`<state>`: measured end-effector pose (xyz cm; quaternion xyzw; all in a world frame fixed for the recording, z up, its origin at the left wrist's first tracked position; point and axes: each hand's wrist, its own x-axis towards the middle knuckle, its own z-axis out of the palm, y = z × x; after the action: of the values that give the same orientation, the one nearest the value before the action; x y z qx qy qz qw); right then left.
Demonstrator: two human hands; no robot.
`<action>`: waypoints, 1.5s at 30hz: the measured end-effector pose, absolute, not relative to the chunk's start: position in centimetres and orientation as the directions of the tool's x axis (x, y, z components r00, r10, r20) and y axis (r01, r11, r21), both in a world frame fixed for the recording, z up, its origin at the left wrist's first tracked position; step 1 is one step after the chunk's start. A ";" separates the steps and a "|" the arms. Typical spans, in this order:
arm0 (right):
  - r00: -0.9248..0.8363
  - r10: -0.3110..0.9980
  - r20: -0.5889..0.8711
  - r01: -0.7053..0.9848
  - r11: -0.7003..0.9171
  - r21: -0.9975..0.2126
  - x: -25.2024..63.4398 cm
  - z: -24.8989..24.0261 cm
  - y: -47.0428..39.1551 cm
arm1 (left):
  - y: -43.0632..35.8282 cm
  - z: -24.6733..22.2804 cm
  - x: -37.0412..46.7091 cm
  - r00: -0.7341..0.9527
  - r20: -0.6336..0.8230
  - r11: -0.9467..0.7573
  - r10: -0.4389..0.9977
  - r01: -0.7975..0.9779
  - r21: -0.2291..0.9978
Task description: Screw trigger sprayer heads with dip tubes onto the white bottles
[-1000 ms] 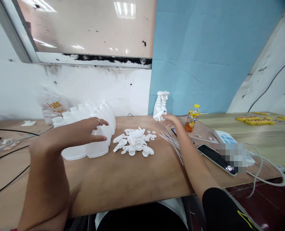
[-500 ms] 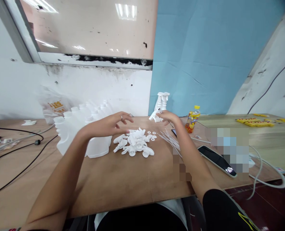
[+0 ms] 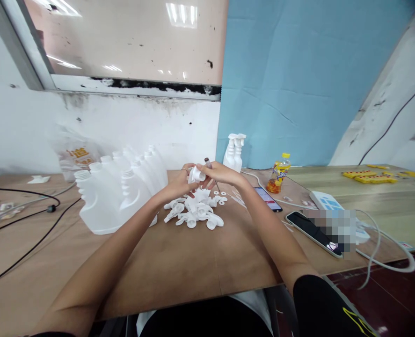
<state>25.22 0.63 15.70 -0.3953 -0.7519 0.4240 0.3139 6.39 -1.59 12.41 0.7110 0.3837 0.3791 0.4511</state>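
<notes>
My left hand (image 3: pixel 179 186) is closed around a white spray trigger head (image 3: pixel 196 175), held above the pile with its round collar facing me. From the other side, my right hand (image 3: pixel 224 173) meets it and grips a screwdriver-like tool (image 3: pixel 207 163). The tool has a grey handle, and its thin metal shaft slants down out of the fingers; the tip's exact shape is too small to tell. Below both hands lies a loose pile of white trigger heads (image 3: pixel 202 211). Several small white washers (image 3: pixel 222 198) are on the table just right of the pile.
White jugs (image 3: pixel 100 206) stand in rows at left, before a plastic bag (image 3: pixel 76 157). Two spray bottles (image 3: pixel 233 152) stand at the back. At right are thin white tubes (image 3: pixel 238 198), two phones (image 3: pixel 314 233) (image 3: pixel 267 199), a drink bottle (image 3: pixel 279 174), a power strip (image 3: pixel 324 200) and cables.
My right hand has moved left from near the spray bottles, tool still in it. My left hand, earlier open above the pile, now holds a trigger head, and both hands are together.
</notes>
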 end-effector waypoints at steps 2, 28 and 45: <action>-0.440 0.873 0.212 0.275 0.355 -0.893 25.3 15.9 0.9 | -1.0 12.2 6.2 0.383 0.173 -0.253 0.907 0.167 0.953; -0.723 0.385 0.574 0.324 0.922 -0.211 25.4 17.1 -2.8 | -0.1 11.4 6.8 0.154 0.314 -0.349 0.937 0.396 0.849; -0.640 0.660 0.392 0.196 0.634 -0.748 26.5 16.6 -0.9 | 0.2 11.9 5.7 0.256 0.294 -0.386 0.921 0.502 0.774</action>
<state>26.52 -0.93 16.60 -0.2554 -0.8382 0.3430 0.3385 5.71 0.16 11.92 0.7421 0.4794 0.3772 0.2777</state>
